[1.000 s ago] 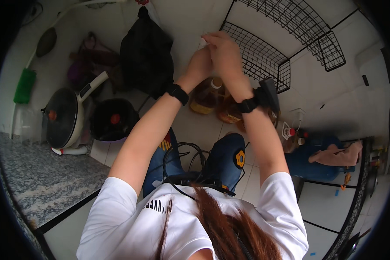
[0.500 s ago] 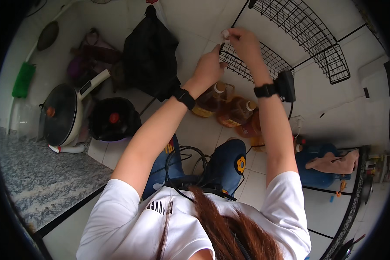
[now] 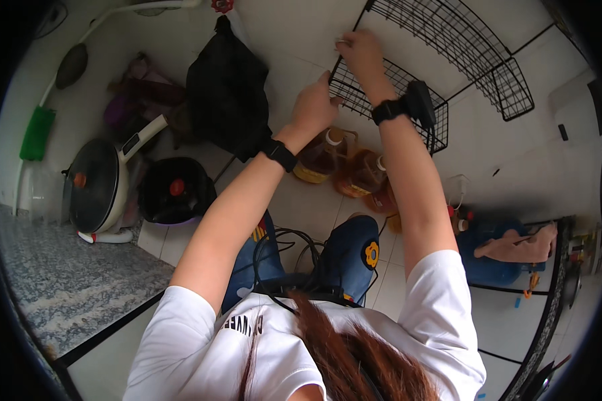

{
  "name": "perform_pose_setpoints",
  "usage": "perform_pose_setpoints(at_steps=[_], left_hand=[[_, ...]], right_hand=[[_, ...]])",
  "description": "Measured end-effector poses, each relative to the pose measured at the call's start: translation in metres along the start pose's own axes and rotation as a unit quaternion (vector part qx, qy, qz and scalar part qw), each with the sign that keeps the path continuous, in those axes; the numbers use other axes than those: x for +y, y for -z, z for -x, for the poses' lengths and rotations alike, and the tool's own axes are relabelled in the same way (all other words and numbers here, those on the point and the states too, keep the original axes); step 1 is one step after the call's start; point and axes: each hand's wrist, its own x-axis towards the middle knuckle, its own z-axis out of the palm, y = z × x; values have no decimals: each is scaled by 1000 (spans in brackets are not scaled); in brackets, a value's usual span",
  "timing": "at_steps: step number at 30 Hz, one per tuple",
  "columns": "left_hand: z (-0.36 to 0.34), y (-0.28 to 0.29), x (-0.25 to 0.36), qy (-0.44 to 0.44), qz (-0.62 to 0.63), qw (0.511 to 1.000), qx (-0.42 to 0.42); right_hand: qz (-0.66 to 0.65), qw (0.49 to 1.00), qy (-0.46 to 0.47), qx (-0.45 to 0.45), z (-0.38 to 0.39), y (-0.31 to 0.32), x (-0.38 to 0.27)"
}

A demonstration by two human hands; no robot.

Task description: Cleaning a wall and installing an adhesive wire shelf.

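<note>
A black wire basket rack [image 3: 354, 93] is fixed against the white tiled wall ahead of me. My left hand [image 3: 312, 109] is at the rack's left end, its fingers curled around the corner and the index finger reaching up along the wire. Higher up, beside the rack's upright wire, my right hand [image 3: 364, 59] has its fingertips pinched together. A small whitish thing [image 3: 342, 42] shows at those fingertips; its kind is too small to tell. Both wrists wear black bands, and a dark box sits on the right one.
Below the rack stand several bottles of amber oil [image 3: 321, 158]. To the left are a black bag [image 3: 227, 87], a lidded pan [image 3: 97, 184], a black pot [image 3: 175, 190] and a stone counter [image 3: 80, 281]. A second wire basket [image 3: 448, 37] hangs at upper right; a pink cloth [image 3: 520, 244] lies at right.
My right hand has shifted slightly up and left along the rack's upright, and less of the whitish thing shows. My left hand stays by the rack's corner. The view has shifted slightly.
</note>
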Motion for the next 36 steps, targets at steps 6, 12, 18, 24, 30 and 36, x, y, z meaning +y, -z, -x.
perform_pose_setpoints(at_steps=[6, 12, 18, 24, 30, 36], left_hand=[[-2, 6, 2, 22, -12, 999, -34], [-2, -3, -2, 33, -7, 999, -15], [0, 6, 5, 30, -1, 999, -12], [-2, 4, 6, 27, 3, 1000, -14], [-3, 9, 1, 20, -15, 999, -23], [-2, 11, 2, 26, -10, 999, -31]], right_hand=[[23, 981, -180, -67, 3, 29, 13], [111, 992, 44, 38, 11, 18, 26], [143, 989, 38, -9, 33, 54, 57], [337, 938, 16, -82, 71, 136, 115], [255, 962, -62, -76, 65, 152, 70], [0, 984, -34, -176, 26, 59, 28]])
